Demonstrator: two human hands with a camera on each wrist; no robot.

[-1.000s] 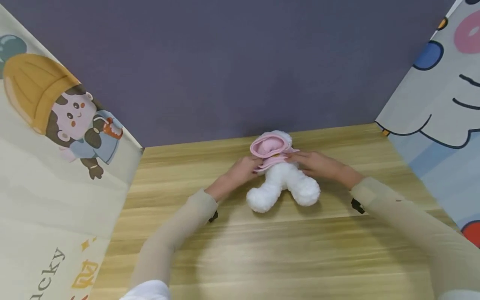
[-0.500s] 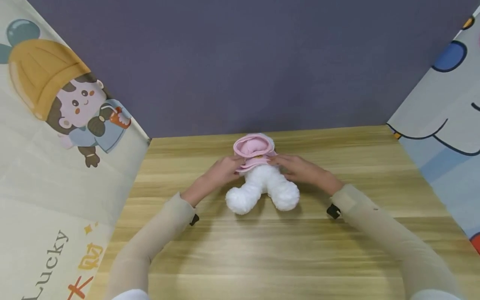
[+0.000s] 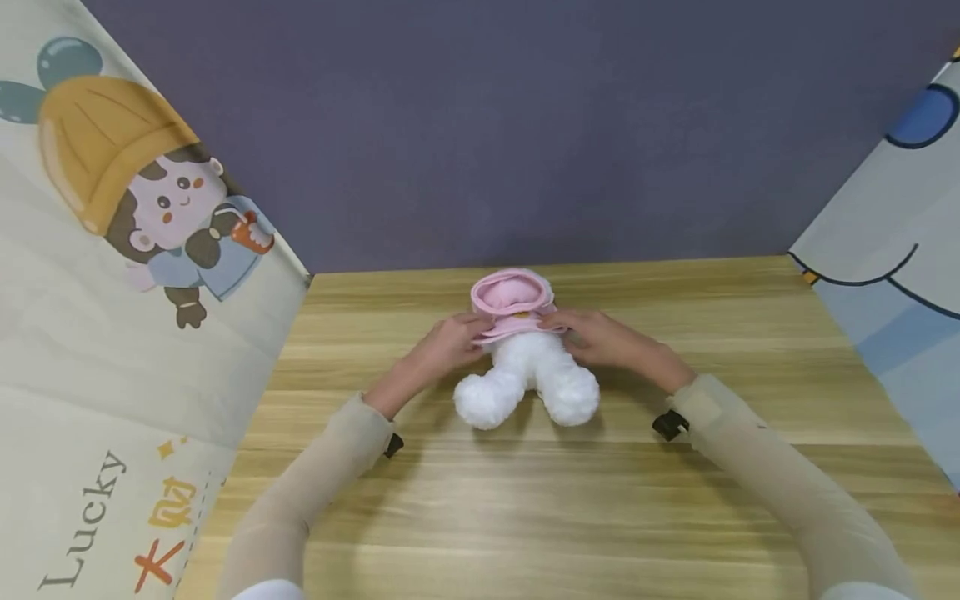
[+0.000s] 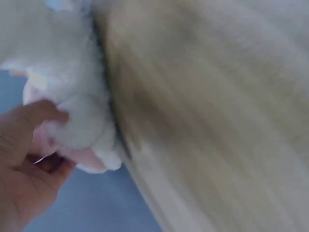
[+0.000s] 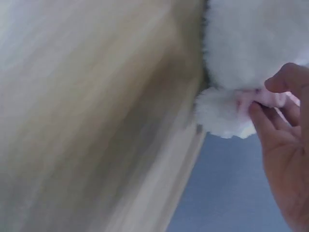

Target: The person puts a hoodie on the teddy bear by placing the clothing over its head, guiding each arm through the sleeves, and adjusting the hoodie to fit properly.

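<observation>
nearest, beige sleeves reach in from both sides over the wood-grain tabletop, probably so that the hands can work evenly on one toy. a white plush toy lies near the table's far edge, its two stubby legs splayed toward the person; this likely leaves its clothed upper part between the hands. the fur looks thick, curly and soft.

the left hand and right hand flank the toy, thumbs and fingers bent in and nearly closed, each seeming to pinch an edge of the pink top. gripping opposite sides presumably keeps the cloth level and the body steady. the cloth looks smooth and floppy, with a small yellow patch at its front.

beyond, a rolled pink hood gapes in a ring, hiding any face. behind stands a plain slate-purple wall.
</observation>
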